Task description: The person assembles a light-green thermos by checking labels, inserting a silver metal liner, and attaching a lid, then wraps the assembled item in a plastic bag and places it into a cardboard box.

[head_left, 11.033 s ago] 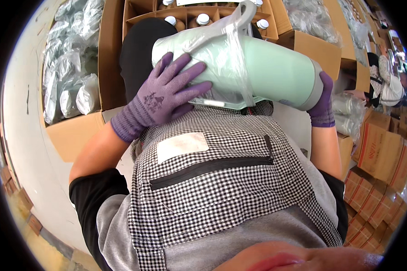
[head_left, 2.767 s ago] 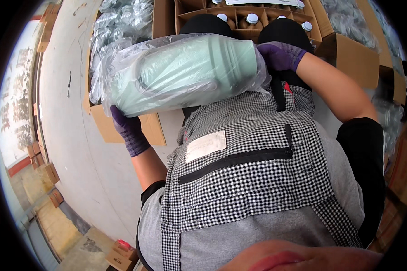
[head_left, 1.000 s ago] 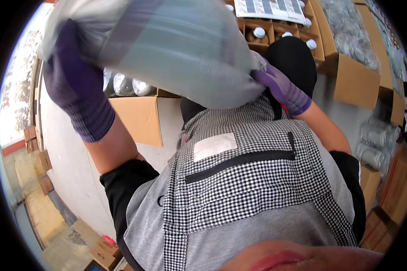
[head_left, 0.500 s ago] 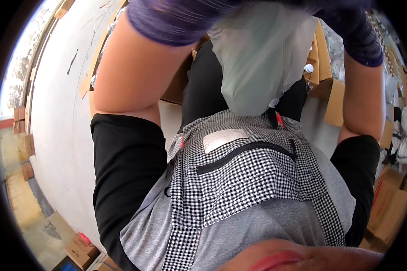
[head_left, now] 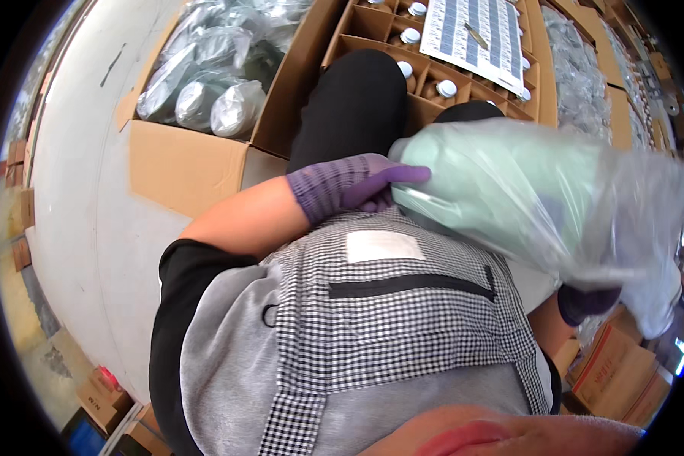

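Note:
A pale green bottle in a clear plastic bag [head_left: 524,190] lies across my lap, tilted down to the right. My left hand [head_left: 357,182], in a purple glove, holds its near end at the bag's closed tip. My right hand [head_left: 589,300], also gloved in purple, sits under the bag's loose open end at the right, mostly hidden by plastic. A black-and-white checked apron [head_left: 403,319] covers my chest below the bottle.
A cardboard box of bagged bottles [head_left: 205,83] stands at the upper left. A divided carton with white-capped bottles [head_left: 425,45] lies ahead, a printed sheet [head_left: 482,30] on top. More bagged items [head_left: 585,76] and cartons [head_left: 615,380] crowd the right. Pale floor [head_left: 83,205] on the left.
The bagged bottle, raised close to the camera half a second ago, has come down to my lap and now points right. My left hand moved from its side to its near end.

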Tool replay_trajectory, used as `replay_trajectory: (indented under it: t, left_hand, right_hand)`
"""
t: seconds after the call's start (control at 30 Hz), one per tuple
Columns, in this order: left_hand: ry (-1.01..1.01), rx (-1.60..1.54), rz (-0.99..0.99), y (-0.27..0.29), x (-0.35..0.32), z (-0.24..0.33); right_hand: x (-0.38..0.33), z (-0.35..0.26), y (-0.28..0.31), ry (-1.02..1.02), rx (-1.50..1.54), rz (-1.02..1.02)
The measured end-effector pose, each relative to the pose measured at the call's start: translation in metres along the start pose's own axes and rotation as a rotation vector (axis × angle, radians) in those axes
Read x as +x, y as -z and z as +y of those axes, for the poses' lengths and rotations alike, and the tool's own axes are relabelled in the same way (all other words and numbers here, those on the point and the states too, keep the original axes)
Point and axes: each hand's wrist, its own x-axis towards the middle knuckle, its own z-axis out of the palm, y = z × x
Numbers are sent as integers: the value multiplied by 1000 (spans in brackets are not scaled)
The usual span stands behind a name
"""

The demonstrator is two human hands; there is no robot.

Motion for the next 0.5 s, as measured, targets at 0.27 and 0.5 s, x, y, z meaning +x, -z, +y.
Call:
replay_trajectory:
  t: [0.27, 0.5]
  left_hand:
    - [-71, -172, 172, -19, -11, 6]
    - [-777, 11, 520, 13, -20, 15]
  right_hand:
    - [-14, -32, 70, -429, 406, -324]
    - [13, -68, -17, -222, 568, -509]
